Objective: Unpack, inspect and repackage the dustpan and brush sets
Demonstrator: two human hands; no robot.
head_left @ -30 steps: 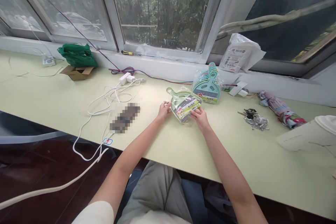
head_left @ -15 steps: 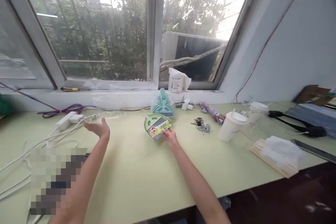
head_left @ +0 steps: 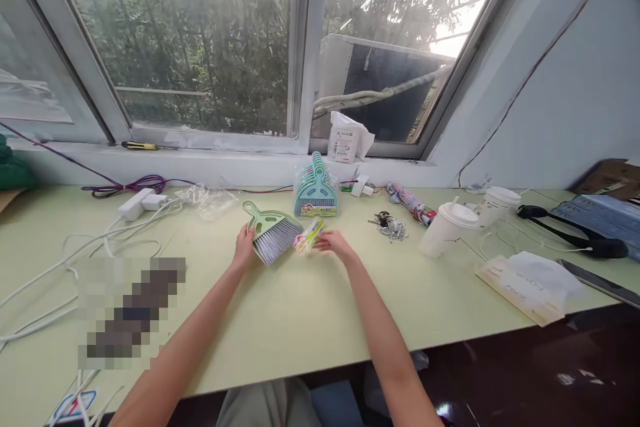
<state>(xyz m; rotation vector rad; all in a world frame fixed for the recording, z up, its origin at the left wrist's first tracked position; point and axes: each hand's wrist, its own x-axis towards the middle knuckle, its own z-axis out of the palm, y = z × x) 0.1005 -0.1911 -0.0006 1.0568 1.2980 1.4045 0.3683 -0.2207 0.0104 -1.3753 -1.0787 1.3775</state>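
Two hands were loaded: I gripped the dustpan (head_left: 264,221) with the left hand (head_left: 243,247) and pinched the label (head_left: 311,237) with the right hand (head_left: 337,242); tilting could have dropped the brush (head_left: 275,240).

At six o'clock, the label card (head_left: 309,237) by the right hand (head_left: 336,244) is motion-blurred, its print unreadable. Toward eight, the green dustpan (head_left: 261,218) hides some of the left hand's (head_left: 243,247) fingers; farther out, a mosaic patch (head_left: 135,310) masks what lies there. The edges crop the green bag (head_left: 14,170) at nine and blue package (head_left: 603,217) at three.
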